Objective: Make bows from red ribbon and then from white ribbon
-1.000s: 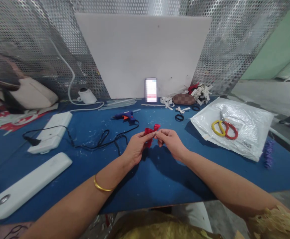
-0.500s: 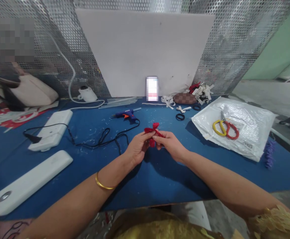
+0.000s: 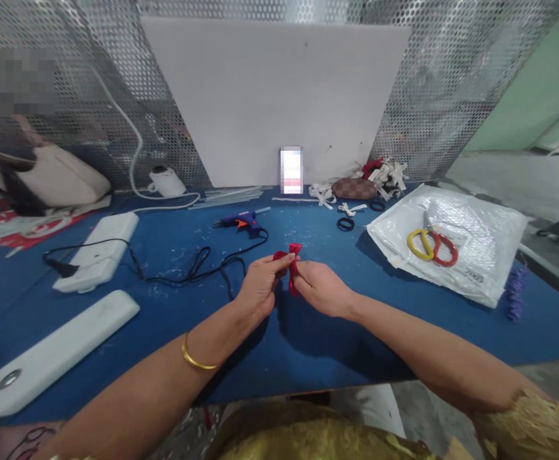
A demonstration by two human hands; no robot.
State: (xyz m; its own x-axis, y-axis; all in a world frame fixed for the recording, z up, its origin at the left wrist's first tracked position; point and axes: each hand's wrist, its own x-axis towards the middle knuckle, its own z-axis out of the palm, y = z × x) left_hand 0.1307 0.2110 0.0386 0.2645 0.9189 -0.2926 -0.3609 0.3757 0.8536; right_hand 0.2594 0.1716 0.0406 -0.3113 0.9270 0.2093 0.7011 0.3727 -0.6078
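Observation:
A small red ribbon bow [image 3: 295, 250] is held up between both hands, just above the blue table [image 3: 336, 358]. My left hand [image 3: 261, 281] pinches its left side between thumb and fingers. On the other side my right hand [image 3: 324, 287] is closed on the ribbon, its fingertips partly hidden. One red end hangs down between the hands. Beyond them lies a blue glue gun [image 3: 241, 221] with an orange trigger, its black cord trailing left. A black hair tie [image 3: 345, 224] rests farther back on the right.
White power strips [image 3: 101, 249] [image 3: 63, 345] lie at left. Scissors [image 3: 432, 247] with yellow and red handles rest on a white plastic package [image 3: 451, 281] at right. A phone [image 3: 291, 170] leans against a white board [image 3: 279, 96], near white ribbon scraps [image 3: 389, 179] and glue sticks [image 3: 231, 196].
My right hand has turned over the ribbon and its fingers have shifted lower. The bow now looks narrower, its upper loop a little lower. My left hand keeps its pinch.

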